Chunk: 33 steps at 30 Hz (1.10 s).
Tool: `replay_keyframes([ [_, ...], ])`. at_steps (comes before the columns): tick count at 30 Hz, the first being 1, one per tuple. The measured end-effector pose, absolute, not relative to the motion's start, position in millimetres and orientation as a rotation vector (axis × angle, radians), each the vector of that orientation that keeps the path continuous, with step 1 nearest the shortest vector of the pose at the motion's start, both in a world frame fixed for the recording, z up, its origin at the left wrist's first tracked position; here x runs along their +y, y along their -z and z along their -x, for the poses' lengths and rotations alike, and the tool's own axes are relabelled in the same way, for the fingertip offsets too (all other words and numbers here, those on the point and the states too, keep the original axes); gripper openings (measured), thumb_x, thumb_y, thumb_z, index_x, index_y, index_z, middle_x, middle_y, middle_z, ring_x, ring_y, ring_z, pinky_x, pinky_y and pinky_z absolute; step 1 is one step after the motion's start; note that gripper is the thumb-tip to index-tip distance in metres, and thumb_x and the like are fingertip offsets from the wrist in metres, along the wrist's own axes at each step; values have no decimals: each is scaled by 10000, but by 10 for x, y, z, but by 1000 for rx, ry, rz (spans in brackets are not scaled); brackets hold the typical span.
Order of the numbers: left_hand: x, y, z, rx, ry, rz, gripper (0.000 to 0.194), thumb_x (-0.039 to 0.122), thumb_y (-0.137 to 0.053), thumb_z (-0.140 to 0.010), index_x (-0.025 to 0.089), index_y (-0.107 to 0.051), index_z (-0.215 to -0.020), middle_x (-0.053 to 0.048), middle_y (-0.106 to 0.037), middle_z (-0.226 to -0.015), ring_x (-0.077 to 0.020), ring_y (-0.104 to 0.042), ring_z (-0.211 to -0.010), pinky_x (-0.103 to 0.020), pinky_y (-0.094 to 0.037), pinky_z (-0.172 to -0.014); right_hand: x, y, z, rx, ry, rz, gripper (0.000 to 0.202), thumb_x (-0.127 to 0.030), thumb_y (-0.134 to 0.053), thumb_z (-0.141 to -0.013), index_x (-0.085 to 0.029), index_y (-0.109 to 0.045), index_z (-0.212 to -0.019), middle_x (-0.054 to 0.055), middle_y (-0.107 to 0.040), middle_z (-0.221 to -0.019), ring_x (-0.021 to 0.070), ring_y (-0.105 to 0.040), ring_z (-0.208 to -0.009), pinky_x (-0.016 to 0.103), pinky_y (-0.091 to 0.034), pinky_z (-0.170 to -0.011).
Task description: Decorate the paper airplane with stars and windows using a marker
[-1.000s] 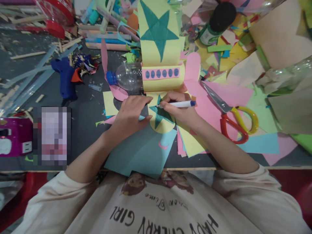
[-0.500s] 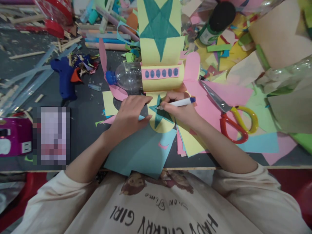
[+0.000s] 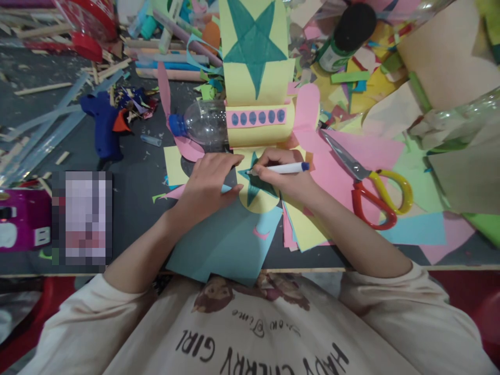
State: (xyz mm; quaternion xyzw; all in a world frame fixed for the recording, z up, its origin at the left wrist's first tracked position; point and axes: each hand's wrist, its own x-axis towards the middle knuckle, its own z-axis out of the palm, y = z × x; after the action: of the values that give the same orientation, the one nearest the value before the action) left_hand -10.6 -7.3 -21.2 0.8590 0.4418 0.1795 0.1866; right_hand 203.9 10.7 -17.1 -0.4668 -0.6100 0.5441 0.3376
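White barrel and blue end noted on marker pen [image 3: 283, 167]. Lower yellow paper wing [image 3: 262, 203] marked with a teal-green star; upper yellow paper wing [image 3: 242, 86] patterned likewise. Clear plastic bottle [image 3: 207, 122] capped in blue, wrapped in yellow; pink strip [image 3: 257, 123] dotted with dark-blue ovals. Scissors [image 3: 357, 172] handled in red and yellow. Glue gun [image 3: 104, 122] coloured blue, orange-triggered.

Bottle [image 3: 203, 123] on table [image 3: 133, 192], centre. Glue gun [image 3: 103, 127] left of bottle. Scissors [image 3: 356, 169] right, on paper sheets [image 3: 330, 177]. Near flap [image 3: 258, 204] before bottle, far flap [image 3: 254, 47] behind. Jar [image 3: 346, 39] far right.
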Motion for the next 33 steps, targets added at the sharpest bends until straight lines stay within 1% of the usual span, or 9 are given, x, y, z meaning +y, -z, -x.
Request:
replay_keyframes([
  [6, -80, 225, 99, 1249, -540, -2431, 346, 392, -488, -1036, 175, -567, -1294, -121, -701, -1229, -296, -626, -1177, -408, -472, -985, 107, 207, -2041, -1581, -1380, 1208, 280, -388, -700, -814, -225, -554, -638, -3, -597, -646, 140, -509, -631, 301, -393, -589],
  [11, -72, 248, 109, 1223, -593, -2431, 336, 382, -522, -1022, 180, -564, -1288, -119, -704, -1238, -294, -631, -1170, -425, -484, -1011, 81, 201, -2062, -1366, -1195, 1211, 542, -751, -582, -859, -253, -557, -647, 1, -545, -613, 164, -550, -607, 337, -466, -591],
  [13, -67, 251, 111, 1240, -563, -2404, 341, 370, -556, -998, 190, -569, -1288, -108, -702, -1241, -295, -628, -1173, -421, -480, -1019, 39, 183, -2096, -1360, -1212, 1203, 582, -803, -556, -848, -254, -555, -656, -11, -529, -593, 150, -532, -563, 321, -460, -555],
  [15, -64, 253, 109, 1266, -532, -2381, 351, 372, -568, -988, 194, -573, -1290, -98, -697, -1243, -291, -621, -1177, -410, -472, -1028, -27, 167, -2150, -1377, -1253, 1232, 497, -710, -648, -848, -247, -558, -691, -27, -539, -601, 132, -521, -546, 291, -446, -530],
  [17, -63, 253, 105, 1287, -497, -2365, 359, 388, -558, -991, 195, -574, -1294, -92, -692, -1252, -286, -612, -1184, -401, -465, -1040, -105, 161, -2218, -1423, -1264, 1279, 348, -535, -737, -831, -236, -589, -734, -28, -582, -638, 124, -542, -561, 268, -441, -521],
  [19, -62, 253, 101, 1295, -467, -2355, 364, 390, -559, -986, 199, -574, -1296, -90, -689, -1262, -287, -603, -1189, -407, -464, -1050, -171, 169, -2281, -1479, -1231, 1309, 213, -405, -740, -805, -225, -634, -762, -15, -635, -674, 128, -574, -576, 260, -445, -516],
  [21, -60, 250, 95, 1300, -463, -2346, 368, 357, -582, -965, 199, -576, -1297, -94, -688, -1264, -291, -599, -1188, -415, -467, -1055, -210, 185, -2321, -1497, -1180, 1343, 138, -341, -714, -778, -221, -651, -751, -7, -662, -684, 133, -592, -579, 257, -452, -513],
  [27, -41, 208, 75, 1325, -390, -2287, 422, 323, -577, -929, 157, -585, -1318, -110, -673, -1279, -311, -586, -1205, -437, -460, -1067, -201, 202, -2308, -1573, -1124, 1380, 99, -263, -655, -755, -217, -623, -674, -24, -622, -594, 125, -552, -521, 247, -406, -490],
  [33, -18, 154, 69, 1324, -295, -2242, 469, 362, -545, -934, 155, -585, -1353, -119, -657, -1345, -316, -562, -1255, -428, -422, -1098, -217, 182, -2292, -1540, -1141, 1367, 126, -298, -640, -743, -215, -622, -651, -19, -614, -594, 122, -543, -527, 255, -413, -498],
])
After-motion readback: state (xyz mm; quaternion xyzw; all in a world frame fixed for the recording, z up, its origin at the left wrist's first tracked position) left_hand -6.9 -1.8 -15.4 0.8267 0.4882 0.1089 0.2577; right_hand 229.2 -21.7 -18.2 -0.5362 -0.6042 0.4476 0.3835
